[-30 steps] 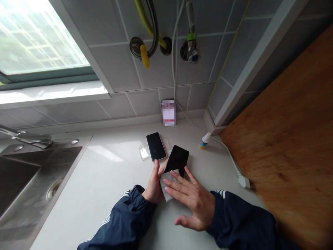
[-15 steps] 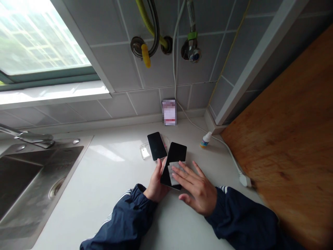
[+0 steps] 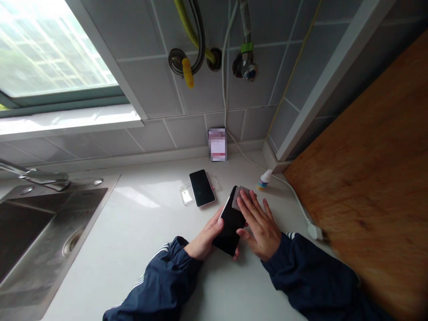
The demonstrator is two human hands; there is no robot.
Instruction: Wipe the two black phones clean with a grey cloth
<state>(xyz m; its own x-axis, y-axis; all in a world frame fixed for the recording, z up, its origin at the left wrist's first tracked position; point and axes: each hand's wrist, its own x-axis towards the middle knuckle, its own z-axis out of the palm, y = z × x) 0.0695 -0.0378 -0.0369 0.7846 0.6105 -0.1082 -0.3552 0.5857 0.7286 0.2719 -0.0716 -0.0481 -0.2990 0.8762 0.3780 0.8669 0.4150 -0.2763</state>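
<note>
My left hand (image 3: 207,235) is closed around a black smartphone (image 3: 230,225), thumb on its left edge and fingertips showing at its right edge. The phone is tilted above the counter, dark face up. Flat on its upper right part lies a small grey cleaning cloth (image 3: 238,198). My right hand (image 3: 262,227) presses that cloth against the glass with outstretched fingers, thumb apart. Behind them, a second black smartphone (image 3: 202,188) rests on the counter, partly over a clear phone case (image 3: 186,195). A small white bottle (image 3: 264,179) stands to the right.
A pixelated upright card or screen (image 3: 218,145) leans on the wall. A white cable (image 3: 247,157) runs down to a plug (image 3: 314,232) beside the wooden panel (image 3: 371,200). On the left is a steel sink (image 3: 83,207) with a faucet (image 3: 50,178). Pipe valves (image 3: 249,69) protrude above.
The cloth and my right hand have moved up and to the right, toward the phone's top corner. My left hand has turned the held phone and brought it slightly lower and right.
</note>
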